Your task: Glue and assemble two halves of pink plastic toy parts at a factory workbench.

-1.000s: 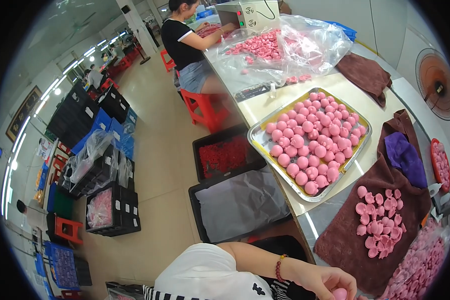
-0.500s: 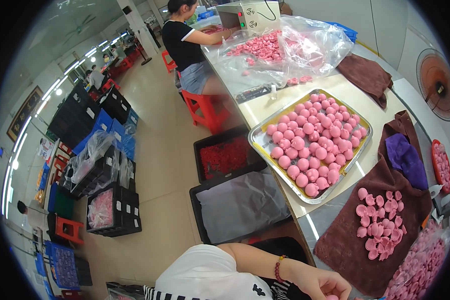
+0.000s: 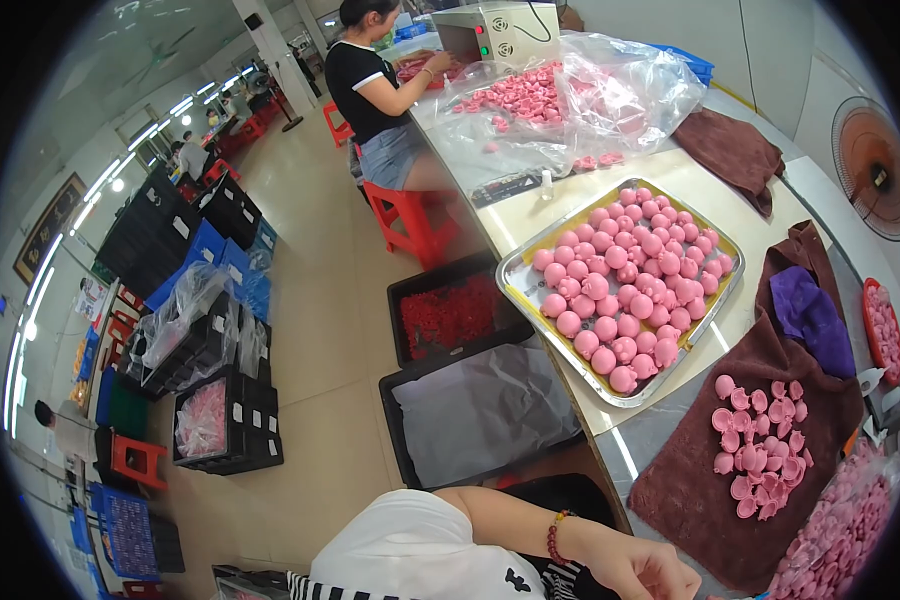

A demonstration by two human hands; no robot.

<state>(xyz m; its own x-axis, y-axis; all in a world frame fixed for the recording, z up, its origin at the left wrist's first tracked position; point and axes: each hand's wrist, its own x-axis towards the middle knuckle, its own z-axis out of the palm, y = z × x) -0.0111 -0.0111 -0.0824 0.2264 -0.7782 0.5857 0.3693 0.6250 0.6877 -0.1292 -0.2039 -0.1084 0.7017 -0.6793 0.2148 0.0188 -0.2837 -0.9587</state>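
My left hand [image 3: 652,572], with a beaded bracelet [image 3: 557,535] at the wrist, is at the lower edge, its fingers curled together. The fingertips are cut off by the frame, so what they hold cannot be made out. My right hand is out of view. Closest to the left hand lies a brown cloth [image 3: 685,490] bearing a pile of hollow pink half-shells [image 3: 762,450]. Beyond it, a metal tray [image 3: 518,290] carries many round pink balls [image 3: 620,290], some with small raised details.
A purple cloth [image 3: 813,315], a red basket [image 3: 885,335] of pink parts and a bag of pink pieces [image 3: 840,530] lie right. Black bins [image 3: 400,430] stand left below the table edge. A co-worker [image 3: 375,95] sits at the far end beside a boxy machine [image 3: 515,35].
My left hand has turned slightly, and the bit of pink seen at its fingers is now hidden. The co-worker's arm has drawn back from the machine. The tray and cloth stay put.
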